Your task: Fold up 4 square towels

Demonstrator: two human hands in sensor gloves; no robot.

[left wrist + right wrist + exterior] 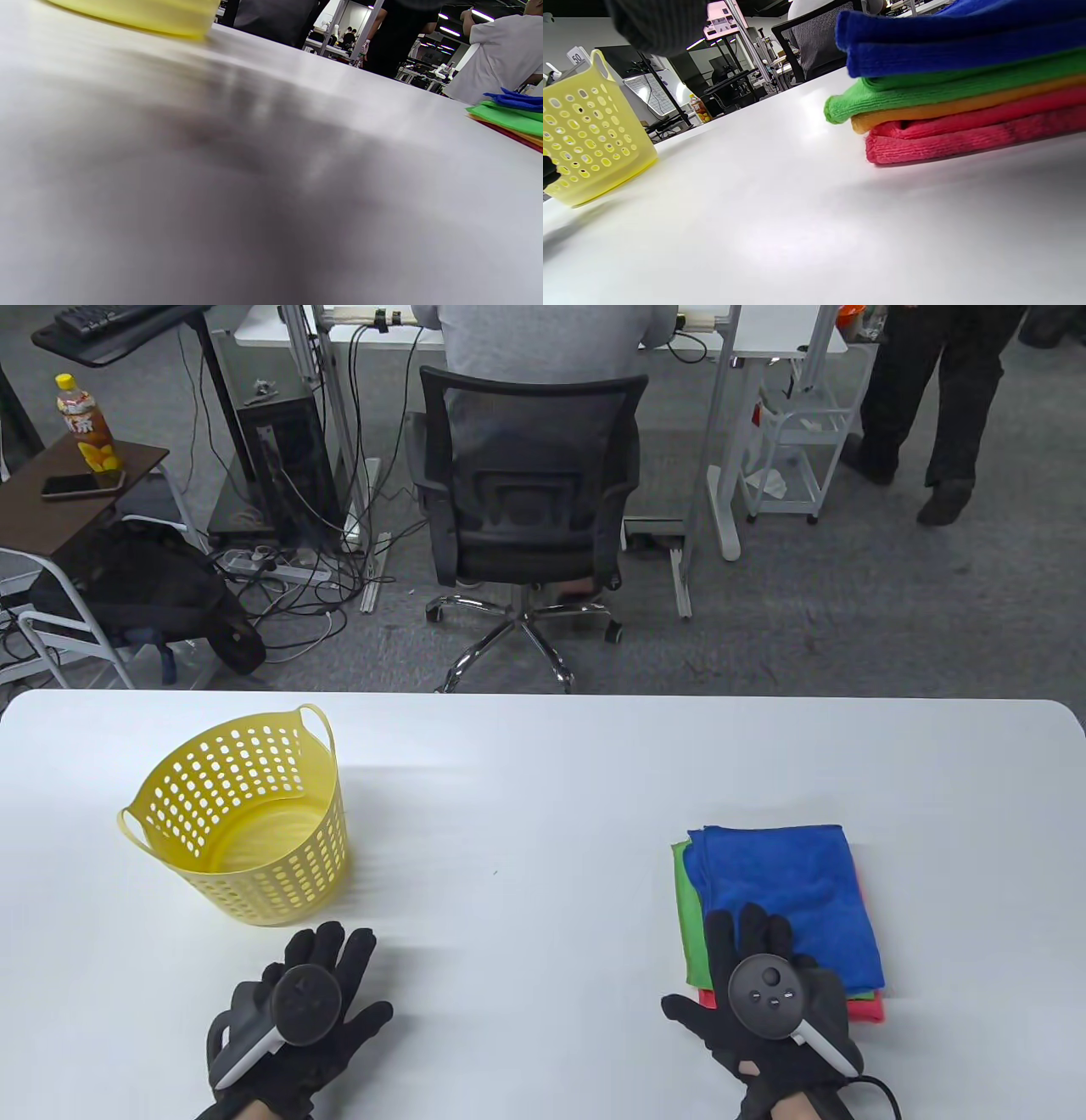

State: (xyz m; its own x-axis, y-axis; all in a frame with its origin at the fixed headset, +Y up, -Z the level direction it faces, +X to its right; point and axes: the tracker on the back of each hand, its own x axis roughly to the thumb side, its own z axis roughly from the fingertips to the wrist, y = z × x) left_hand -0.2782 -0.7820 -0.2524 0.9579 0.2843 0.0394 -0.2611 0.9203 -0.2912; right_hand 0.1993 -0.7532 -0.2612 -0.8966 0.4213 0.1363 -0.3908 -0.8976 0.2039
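Note:
A stack of folded towels lies on the white table at the right: a blue towel (789,891) on top, then a green towel (689,916), an orange one (925,112) and a red one (865,1008) at the bottom. The stack also shows at the right edge of the left wrist view (509,118). My right hand (764,984) rests flat with its fingers on the near edge of the blue towel. My left hand (314,993) lies flat and empty on the table, just in front of the yellow basket (246,823).
The yellow perforated basket stands empty at the table's left; it shows in the right wrist view (585,140). Beyond the table's far edge a person sits in an office chair (526,492).

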